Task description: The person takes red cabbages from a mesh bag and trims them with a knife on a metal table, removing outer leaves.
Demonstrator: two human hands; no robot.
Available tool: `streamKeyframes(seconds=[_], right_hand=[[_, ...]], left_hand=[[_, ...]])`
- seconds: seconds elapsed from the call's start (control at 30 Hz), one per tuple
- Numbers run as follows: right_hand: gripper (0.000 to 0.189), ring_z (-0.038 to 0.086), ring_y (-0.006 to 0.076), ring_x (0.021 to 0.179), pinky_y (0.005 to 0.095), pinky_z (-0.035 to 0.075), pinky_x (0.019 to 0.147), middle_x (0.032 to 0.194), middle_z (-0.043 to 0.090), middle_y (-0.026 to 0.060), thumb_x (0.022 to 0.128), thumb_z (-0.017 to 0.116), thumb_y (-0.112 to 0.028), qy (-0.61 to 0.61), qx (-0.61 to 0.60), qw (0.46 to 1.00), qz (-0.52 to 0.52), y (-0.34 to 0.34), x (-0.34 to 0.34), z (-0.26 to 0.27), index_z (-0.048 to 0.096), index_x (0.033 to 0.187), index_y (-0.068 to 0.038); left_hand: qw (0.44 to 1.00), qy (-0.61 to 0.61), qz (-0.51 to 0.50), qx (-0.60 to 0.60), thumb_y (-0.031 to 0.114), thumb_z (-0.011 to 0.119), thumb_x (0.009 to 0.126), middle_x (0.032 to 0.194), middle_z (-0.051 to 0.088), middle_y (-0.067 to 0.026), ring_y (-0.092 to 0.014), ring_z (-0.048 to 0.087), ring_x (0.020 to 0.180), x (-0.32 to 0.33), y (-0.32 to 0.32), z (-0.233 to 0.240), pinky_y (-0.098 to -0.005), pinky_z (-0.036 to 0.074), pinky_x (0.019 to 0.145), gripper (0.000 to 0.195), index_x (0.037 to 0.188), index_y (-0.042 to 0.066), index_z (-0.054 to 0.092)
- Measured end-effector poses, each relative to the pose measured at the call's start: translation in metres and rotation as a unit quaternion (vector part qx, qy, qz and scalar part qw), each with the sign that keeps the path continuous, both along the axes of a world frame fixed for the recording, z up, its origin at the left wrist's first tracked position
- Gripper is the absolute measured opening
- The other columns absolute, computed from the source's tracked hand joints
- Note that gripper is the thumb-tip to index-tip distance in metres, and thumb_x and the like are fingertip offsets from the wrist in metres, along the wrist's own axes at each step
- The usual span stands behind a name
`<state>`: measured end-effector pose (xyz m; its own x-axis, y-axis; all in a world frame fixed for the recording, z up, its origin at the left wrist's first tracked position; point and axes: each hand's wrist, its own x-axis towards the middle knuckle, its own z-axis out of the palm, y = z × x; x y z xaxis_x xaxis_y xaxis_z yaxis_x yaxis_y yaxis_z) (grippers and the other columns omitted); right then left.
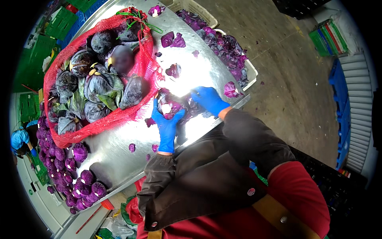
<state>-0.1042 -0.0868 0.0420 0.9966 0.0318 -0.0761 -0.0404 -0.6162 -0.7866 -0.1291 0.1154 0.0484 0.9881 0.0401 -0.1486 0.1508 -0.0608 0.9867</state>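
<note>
My left hand (167,122), in a blue glove, grips a red cabbage (169,107) from the near side, thumb and fingers spread around it. Just right of the cabbage is my gloved right hand (209,100), its fingers curled; glare and blur hide what they hold. Dark outer leaves lie beneath and beside it. Beyond my left hand, an opened red mesh sack (98,130) holds several untrimmed red cabbages (100,85). Torn purple leaves (173,70) are scattered over the steel table (119,158).
Trimmed cabbages (80,152) are heaped along the table's left end. White crates (252,74) of purple leaves stand against the far edge. Green crates (61,24) are stacked at upper left. Another person (21,139) in blue is at far left.
</note>
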Motion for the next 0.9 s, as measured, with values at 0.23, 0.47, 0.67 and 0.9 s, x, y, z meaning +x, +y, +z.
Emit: streamKeyframes(seconds=[0.23, 0.47, 0.67, 0.9], right_hand=[[0.051, 0.067, 0.0356, 0.088, 0.0428, 0.052, 0.078, 0.096, 0.069, 0.0191, 0.089, 0.064, -0.043, 0.023, 0.028, 0.998, 0.052, 0.022, 0.003, 0.053, 0.057, 0.130, -0.013], [0.067, 0.066, 0.0340, 0.069, 0.0450, 0.049, 0.067, 0.081, 0.068, 0.0154, 0.091, 0.056, -0.050, -0.035, -0.155, 0.978, 0.136, 0.014, -0.004, 0.028, 0.042, 0.143, -0.011], [0.062, 0.063, 0.0252, 0.054, 0.0424, 0.046, 0.058, 0.067, 0.065, 0.0080, 0.094, 0.052, -0.039, -0.104, -0.255, 0.951, 0.140, 0.023, -0.015, 0.040, 0.036, 0.148, -0.014], [0.042, 0.066, 0.0338, 0.067, 0.0455, 0.049, 0.064, 0.078, 0.068, 0.0136, 0.097, 0.046, -0.046, -0.022, -0.174, 0.974, 0.141, 0.023, 0.014, 0.042, 0.059, 0.125, -0.018]], left_hand=[[0.985, -0.020, -0.148, 0.088, 0.015, 0.092, 0.052, 0.140, 0.040, -0.0176, -0.030, 0.044, 0.128, 0.020, 0.020, 0.012, -0.0389, 0.039, 0.109, 0.116, 0.147, -0.001, 0.029], [0.987, 0.017, -0.129, 0.089, 0.017, 0.092, 0.061, 0.135, 0.046, -0.0181, -0.027, 0.047, 0.125, 0.013, 0.010, 0.000, -0.0373, 0.044, 0.104, 0.117, 0.150, -0.002, 0.018], [0.969, 0.172, -0.175, 0.040, 0.015, 0.089, 0.066, 0.129, 0.055, -0.0144, -0.023, 0.058, 0.113, 0.042, 0.008, 0.041, -0.0353, 0.051, 0.095, 0.095, 0.142, 0.000, 0.034], [0.973, 0.122, -0.182, 0.075, 0.013, 0.088, 0.067, 0.121, 0.059, -0.0117, -0.022, 0.062, 0.104, 0.042, 0.007, 0.035, -0.0332, 0.056, 0.086, 0.085, 0.136, 0.004, 0.039]])
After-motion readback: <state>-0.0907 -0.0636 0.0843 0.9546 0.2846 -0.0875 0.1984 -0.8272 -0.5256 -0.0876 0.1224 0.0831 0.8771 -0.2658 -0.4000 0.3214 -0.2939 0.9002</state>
